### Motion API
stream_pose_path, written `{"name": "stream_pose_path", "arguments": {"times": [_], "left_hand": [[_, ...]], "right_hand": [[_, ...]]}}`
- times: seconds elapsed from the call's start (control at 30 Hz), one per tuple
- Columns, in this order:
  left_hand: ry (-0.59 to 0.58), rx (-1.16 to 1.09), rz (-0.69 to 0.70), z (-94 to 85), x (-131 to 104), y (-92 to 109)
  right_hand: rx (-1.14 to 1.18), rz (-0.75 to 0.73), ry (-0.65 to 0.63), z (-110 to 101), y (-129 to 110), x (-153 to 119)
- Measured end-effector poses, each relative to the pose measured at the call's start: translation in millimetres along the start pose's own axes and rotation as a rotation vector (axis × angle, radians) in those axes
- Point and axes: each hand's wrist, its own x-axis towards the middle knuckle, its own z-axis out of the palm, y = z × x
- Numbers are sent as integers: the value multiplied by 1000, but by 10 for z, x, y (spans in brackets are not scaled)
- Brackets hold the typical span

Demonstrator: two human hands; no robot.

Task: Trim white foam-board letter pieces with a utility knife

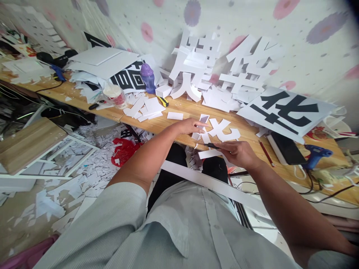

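My left hand (193, 126) rests on a small white folded piece (204, 118) near the table's front edge, its fingers stretched over it. To the right, my right hand (238, 152) is closed round a dark slim tool (211, 145), whose tip points left toward the white pieces. Just behind the hands lies a white character-shaped cutout (221, 129). A short white strip (209, 153) sits below the tool, by the edge. One long white strip (207, 180) stretches across my lap.
White cut letters (193, 63) lean on the wall. A purple-lidded bottle (147, 77), a yellow cutter (163, 101) and a cup (114, 95) stand or lie left. At right are a printed sheet (286, 110), a red pencil (266, 153) and a blue glue gun (316, 155).
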Motion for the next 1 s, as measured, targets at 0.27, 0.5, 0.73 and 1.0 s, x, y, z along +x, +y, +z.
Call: {"name": "stream_pose_path", "arguments": {"times": [0.27, 0.5, 0.73, 1.0], "left_hand": [[-3, 1, -14, -5, -7, 32], [-7, -23, -5, -8, -11, 37], [-13, -26, 17, -8, -4, 8], [-7, -37, 20, 3, -10, -9]], "right_hand": [[114, 31, 26, 9, -129, -28], [-66, 104, 128, 140, -199, -58], [-159, 101, 137, 232, -168, -40], [-71, 57, 149, 231, -101, 9]]}}
